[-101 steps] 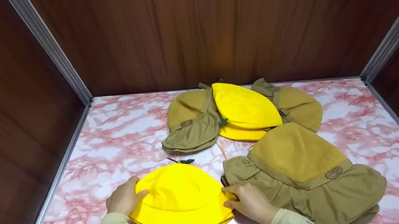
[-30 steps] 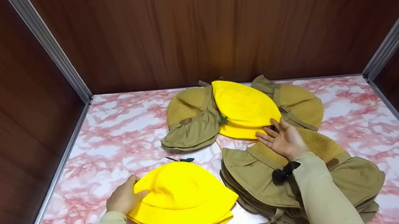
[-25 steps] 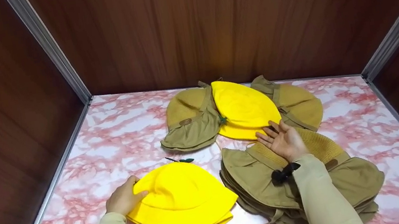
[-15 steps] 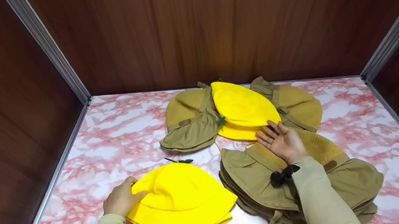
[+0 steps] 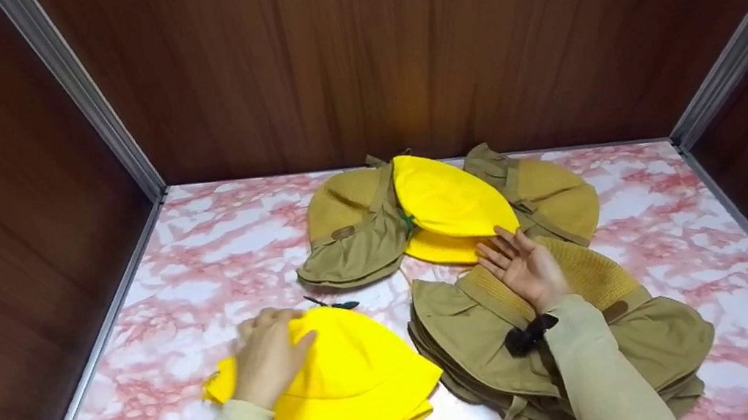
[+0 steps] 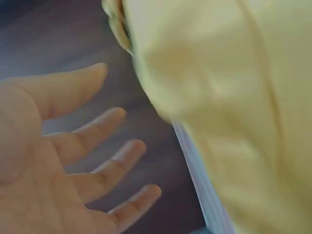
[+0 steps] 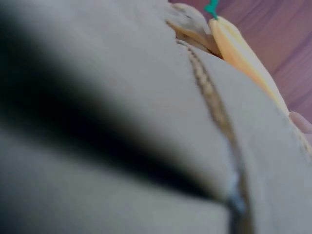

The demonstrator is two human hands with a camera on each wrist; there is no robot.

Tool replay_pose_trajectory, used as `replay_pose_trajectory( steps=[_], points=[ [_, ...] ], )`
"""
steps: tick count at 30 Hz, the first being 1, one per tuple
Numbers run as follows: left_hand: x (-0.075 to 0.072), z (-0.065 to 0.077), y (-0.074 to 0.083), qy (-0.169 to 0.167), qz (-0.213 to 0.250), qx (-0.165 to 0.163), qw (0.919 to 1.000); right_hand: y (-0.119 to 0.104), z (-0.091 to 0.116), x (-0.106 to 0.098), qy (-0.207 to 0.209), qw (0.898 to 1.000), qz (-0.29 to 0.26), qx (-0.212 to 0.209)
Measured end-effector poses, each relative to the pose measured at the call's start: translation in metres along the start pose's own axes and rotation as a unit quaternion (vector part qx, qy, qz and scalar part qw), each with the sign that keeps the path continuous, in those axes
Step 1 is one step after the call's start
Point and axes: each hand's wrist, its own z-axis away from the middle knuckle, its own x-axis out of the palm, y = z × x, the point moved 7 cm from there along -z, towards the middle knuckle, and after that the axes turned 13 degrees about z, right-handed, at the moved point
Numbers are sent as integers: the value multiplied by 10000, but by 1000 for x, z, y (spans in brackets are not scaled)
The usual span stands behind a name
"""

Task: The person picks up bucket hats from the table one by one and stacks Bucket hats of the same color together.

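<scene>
A stack of yellow bucket hats (image 5: pixel 360 367) lies at the front left in the head view. My left hand (image 5: pixel 268 355), slightly blurred, is over the stack's left side; a bit of yellow brim shows left of the wrist. In the left wrist view, the left fingers (image 6: pixel 112 165) are spread and apart from the yellow cloth (image 6: pixel 219 97). My right hand (image 5: pixel 524 273) lies palm up, fingers loose, over a stack of khaki sun hats (image 5: pixel 484 349), fingertips at the rim of a folded yellow hat (image 5: pixel 449 191). The right wrist view is mostly filled by khaki fabric (image 7: pixel 122 48).
Behind the stacks, two khaki hats, one on the left (image 5: pixel 355 231) and one on the right (image 5: pixel 557 194), flank the folded yellow hat. A green leaf trim (image 5: pixel 344 305) pokes out behind the front yellow stack. Brown wood-grain panels (image 5: pixel 366 55) surround the pink marbled tabletop (image 5: pixel 225 254).
My right hand has gone from the front yellow hat's brim to above the khaki stack, then stayed. My left hand has just let go of the yellow hats' edge and shifted right and up.
</scene>
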Motion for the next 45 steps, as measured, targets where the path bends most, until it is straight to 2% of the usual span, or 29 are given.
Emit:
replay_pose_trajectory(
  steps=[2, 5, 9, 11, 12, 15, 18, 20, 23, 24, 26, 30, 33, 35, 36, 40, 42, 45],
  points=[
    [10, 2, 15, -10, 480, 277, 9985, 0, 1, 4, 88, 9995, 283, -102],
    [26, 6, 34, -150, 1244, 514, 9908, -2, 6, 11, 222, 9962, 791, -297],
    [44, 8, 54, -425, 2262, 613, 9712, -7, 15, 25, 243, 9891, 1357, -515],
    [52, 6, 64, -576, 2743, 638, 9578, -10, 21, 32, 211, 9865, 1507, -603],
    [52, 6, 72, -692, 3041, 631, 9480, -10, 23, 36, 186, 9857, 1558, -623],
    [57, 3, 90, -1061, 3977, 436, 9103, -10, 33, 47, 163, 9847, 1601, -666],
    [71, -3, 98, -1410, 4715, -91, 8705, -9, 45, 61, 163, 9837, 1613, -781],
    [89, -10, 97, -1584, 5095, -477, 8444, -7, 53, 72, 166, 9816, 1660, -930],
    [110, -15, 102, -1822, 5660, -1006, 7977, -1, 64, 88, 226, 9790, 1690, -1115],
    [115, -17, 105, -1901, 5868, -1162, 7785, 2, 68, 92, 249, 9781, 1719, -1148],
    [124, -19, 110, -1979, 6166, -1406, 7489, 10, 75, 100, 281, 9771, 1738, -1191],
    [136, -27, 114, -1920, 6578, -1742, 7072, 28, 87, 113, 268, 9780, 1669, -1226],
    [142, -33, 115, -1826, 6857, -1877, 6792, 43, 95, 121, 143, 9790, 1655, -1185],
    [145, -37, 117, -1781, 6996, -1917, 6648, 52, 98, 125, 144, 9798, 1660, -1108],
    [146, -38, 117, -1753, 7031, -1922, 6618, 56, 100, 126, 146, 9797, 1690, -1072],
    [149, -42, 117, -1557, 7110, -1968, 6569, 71, 105, 129, 210, 9776, 1864, -959],
    [151, -42, 116, -1428, 7121, -2016, 6572, 77, 107, 129, 235, 9748, 2022, -908],
    [153, -42, 113, -1224, 7192, -2064, 6521, 84, 109, 128, 237, 9711, 2212, -864]
  ],
)
